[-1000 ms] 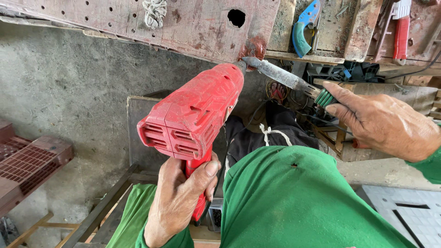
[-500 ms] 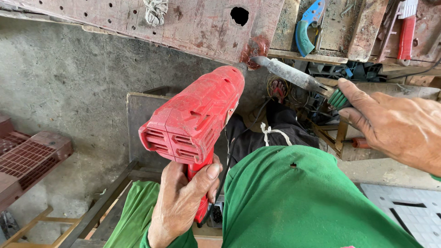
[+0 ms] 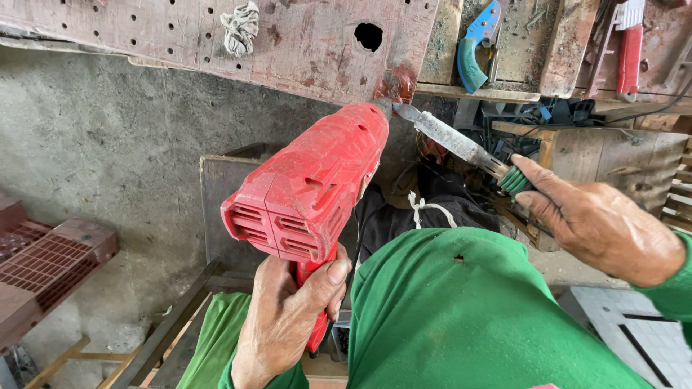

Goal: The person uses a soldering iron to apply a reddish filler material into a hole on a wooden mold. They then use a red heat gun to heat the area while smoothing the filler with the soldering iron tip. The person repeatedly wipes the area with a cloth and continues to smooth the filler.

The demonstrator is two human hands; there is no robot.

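No packages, labels, signs or screens are visible in this view; none appear on the workbench, the wall below it or the floor.

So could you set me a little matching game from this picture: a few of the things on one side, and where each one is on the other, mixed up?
Things:
1. red power drill
2. chisel-like tool with a green handle
3. blue-handled cutter
4. knotted rag

Places:
A. lying on the wooden shelf at the top, right of the dark hole
B. gripped in the left hand
C. on the perforated reddish board, upper left
D. held in the right hand, its tip near the drill's nose

Pairs: 1-B, 2-D, 3-A, 4-C
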